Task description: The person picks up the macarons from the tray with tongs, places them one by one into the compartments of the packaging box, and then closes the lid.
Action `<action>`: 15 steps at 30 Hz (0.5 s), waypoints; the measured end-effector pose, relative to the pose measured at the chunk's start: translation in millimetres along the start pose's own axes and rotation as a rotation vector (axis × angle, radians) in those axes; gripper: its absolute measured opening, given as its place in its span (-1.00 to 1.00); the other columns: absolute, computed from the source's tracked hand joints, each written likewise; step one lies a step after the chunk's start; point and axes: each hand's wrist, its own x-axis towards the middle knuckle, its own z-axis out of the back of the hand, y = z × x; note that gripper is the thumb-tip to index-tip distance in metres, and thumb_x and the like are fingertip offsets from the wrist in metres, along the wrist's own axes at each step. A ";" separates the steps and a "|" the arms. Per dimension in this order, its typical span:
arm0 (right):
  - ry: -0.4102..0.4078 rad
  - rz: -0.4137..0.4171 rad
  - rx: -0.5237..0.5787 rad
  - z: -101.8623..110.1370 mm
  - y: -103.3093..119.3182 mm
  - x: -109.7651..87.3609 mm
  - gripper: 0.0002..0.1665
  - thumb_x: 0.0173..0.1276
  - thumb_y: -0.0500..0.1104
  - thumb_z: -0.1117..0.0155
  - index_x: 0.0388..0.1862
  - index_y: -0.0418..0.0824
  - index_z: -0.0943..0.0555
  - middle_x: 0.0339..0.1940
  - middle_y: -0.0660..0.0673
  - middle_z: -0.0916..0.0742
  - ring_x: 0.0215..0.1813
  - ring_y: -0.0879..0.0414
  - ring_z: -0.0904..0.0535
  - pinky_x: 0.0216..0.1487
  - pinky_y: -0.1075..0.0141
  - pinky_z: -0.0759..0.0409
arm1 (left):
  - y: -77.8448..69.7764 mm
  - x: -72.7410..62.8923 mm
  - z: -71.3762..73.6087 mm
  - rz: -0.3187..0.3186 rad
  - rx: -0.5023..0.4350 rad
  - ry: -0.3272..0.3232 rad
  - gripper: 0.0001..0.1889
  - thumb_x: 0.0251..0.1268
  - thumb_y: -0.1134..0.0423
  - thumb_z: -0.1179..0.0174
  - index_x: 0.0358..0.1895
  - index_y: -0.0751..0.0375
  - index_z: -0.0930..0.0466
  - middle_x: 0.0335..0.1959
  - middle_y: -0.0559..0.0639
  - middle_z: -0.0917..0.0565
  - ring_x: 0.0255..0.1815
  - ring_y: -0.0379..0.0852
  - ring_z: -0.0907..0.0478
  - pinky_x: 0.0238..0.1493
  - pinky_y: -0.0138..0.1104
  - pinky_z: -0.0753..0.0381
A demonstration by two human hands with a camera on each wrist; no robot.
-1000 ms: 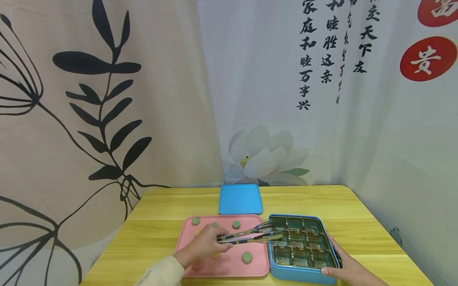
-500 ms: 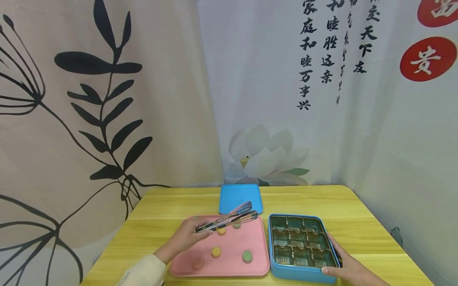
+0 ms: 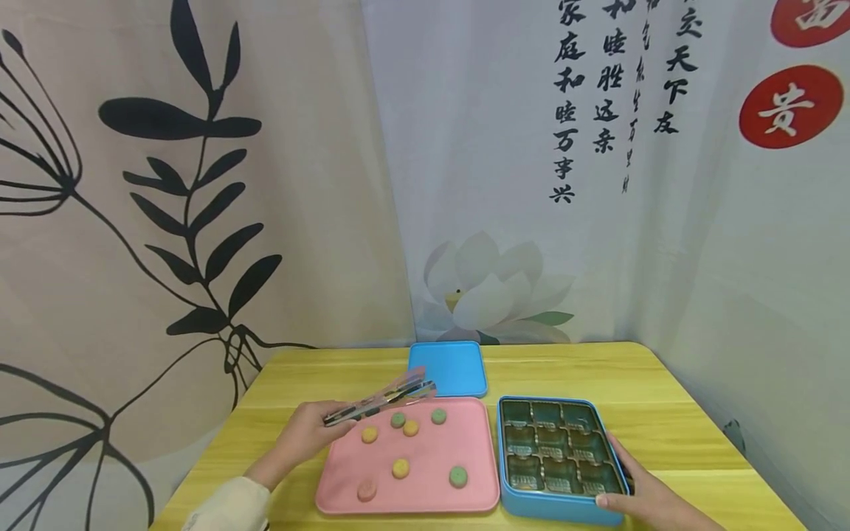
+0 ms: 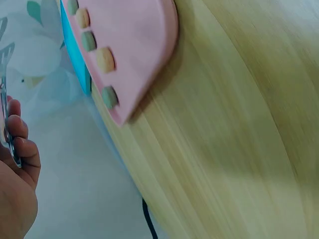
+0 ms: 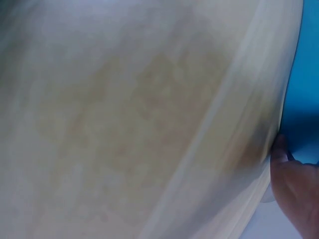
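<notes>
My left hand (image 3: 307,435) holds a pair of metal serving tongs (image 3: 378,403) above the back left corner of a pink tray (image 3: 434,487). Nothing shows between the tongs' ends. On the tray lie several macarons, among them a green macaron (image 3: 458,476), a yellow macaron (image 3: 401,468) and a pink macaron (image 3: 367,490). A green macaron (image 4: 109,97) in the tray's corner shows in the left wrist view but is hidden in the head view. My right hand (image 3: 640,490) grips the front right corner of a blue box (image 3: 558,509), thumb in front; its other fingers are mostly hidden.
Inside the box sits a dark plastic insert (image 3: 553,448) with several square compartments, no macaron visible in them. A flat blue lid (image 3: 448,369) lies behind the tray. The wooden table (image 3: 544,369) ends at a printed curtain (image 3: 332,184) behind.
My left hand has drawn back leftward with the tongs, from over the box to the tray's left edge, uncovering macarons. My right hand has stayed on the box.
</notes>
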 end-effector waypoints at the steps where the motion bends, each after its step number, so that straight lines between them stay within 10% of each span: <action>1: -0.002 0.002 -0.002 0.0 0.3 -0.1 0.24 0.45 0.00 -0.26 0.57 -0.22 0.49 0.50 -0.60 0.18 0.41 -0.60 -0.06 0.22 -0.40 -0.21 | 1.5 -0.9 2.1 0.006 0.000 -0.007 -0.64 0.23 0.02 -0.39 0.00 0.14 -0.74 -0.09 0.01 -0.74 -0.22 -0.20 -0.64 -0.27 -0.38 -0.59; 15: 0.004 0.011 0.004 0.6 0.2 -1.4 0.22 0.47 -0.02 -0.24 0.57 -0.22 0.51 0.50 -0.60 0.19 0.38 -0.57 -0.17 0.21 -0.37 -0.26 | 25.3 -18.6 27.2 0.042 0.047 0.046 -0.70 0.11 -0.05 -0.45 -0.19 0.05 -0.78 -0.46 -0.19 -0.65 -0.57 -0.28 -0.42 -0.56 -0.37 -0.47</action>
